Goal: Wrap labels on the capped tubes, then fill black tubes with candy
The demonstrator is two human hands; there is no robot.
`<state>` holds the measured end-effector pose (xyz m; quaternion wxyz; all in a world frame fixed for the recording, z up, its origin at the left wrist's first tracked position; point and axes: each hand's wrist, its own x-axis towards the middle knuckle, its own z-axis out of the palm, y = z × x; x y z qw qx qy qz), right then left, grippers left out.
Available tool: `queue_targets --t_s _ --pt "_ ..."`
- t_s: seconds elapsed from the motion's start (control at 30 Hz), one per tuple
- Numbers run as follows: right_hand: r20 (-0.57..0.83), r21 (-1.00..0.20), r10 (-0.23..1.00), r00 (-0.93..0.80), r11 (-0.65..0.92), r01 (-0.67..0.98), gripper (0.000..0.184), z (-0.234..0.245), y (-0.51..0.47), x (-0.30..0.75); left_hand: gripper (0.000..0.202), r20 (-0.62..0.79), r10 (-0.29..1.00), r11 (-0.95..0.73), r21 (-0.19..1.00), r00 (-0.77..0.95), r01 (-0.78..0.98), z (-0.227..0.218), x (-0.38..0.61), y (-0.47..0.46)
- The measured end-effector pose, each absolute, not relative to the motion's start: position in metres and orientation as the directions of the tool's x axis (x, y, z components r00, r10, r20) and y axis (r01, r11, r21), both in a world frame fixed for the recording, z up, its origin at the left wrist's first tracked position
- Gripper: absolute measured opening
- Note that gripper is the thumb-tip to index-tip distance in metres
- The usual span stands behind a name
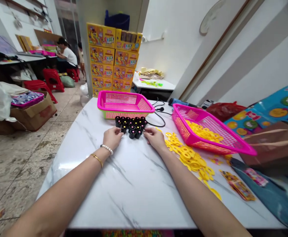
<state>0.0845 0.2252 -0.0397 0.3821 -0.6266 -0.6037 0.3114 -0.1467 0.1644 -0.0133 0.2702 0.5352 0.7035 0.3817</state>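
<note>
Several small black cups [132,133], with pink or yellow dots in their tops, stand upright in a tight cluster on the white marbled table [131,184]. At the cluster's left side, my left hand [112,137] has its fingertips closed at a front-left black cup [123,128]. My right hand [155,137] is at the opposite side, its bent fingers slightly apart and close against the rightmost cups; nothing shows held in them. A pink basket [124,111], nested on a green one, stands right behind the cups.
Yellow plastic rings [190,158] lie loose right of my right arm. Another pink basket [208,146] holds more yellow pieces. Black cable [161,125], small packets [237,185] and blue cloth [264,194] lie rightward. Yellow boxes [101,54] are stacked behind. A person [69,57] sits far left.
</note>
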Motion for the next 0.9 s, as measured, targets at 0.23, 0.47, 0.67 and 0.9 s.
queue_targets --t_s 0.23,0.47,0.67,0.9 --pt "0.111 -0.852 0.993 0.046 0.072 0.518 0.037 -0.042 0.224 0.088 0.028 0.126 0.977 0.020 0.745 -0.170 0.666 -0.011 -0.143 0.165" --pt "0.119 -0.923 0.988 0.096 0.074 0.377 0.036 -0.037 0.220 0.084 0.044 0.118 0.982 0.012 0.742 -0.148 0.671 -0.008 -0.150 0.162" --pt "0.055 -0.971 0.996 0.064 0.039 0.236 0.038 -0.026 0.160 0.083 0.045 0.028 0.992 0.052 0.795 -0.122 0.604 0.012 -0.156 0.114" --pt "0.008 -0.990 0.989 -0.148 0.029 0.141 0.029 -0.021 0.011 0.112 0.011 0.379 0.915 -0.357 0.607 0.136 0.710 -0.018 -0.159 -0.117"
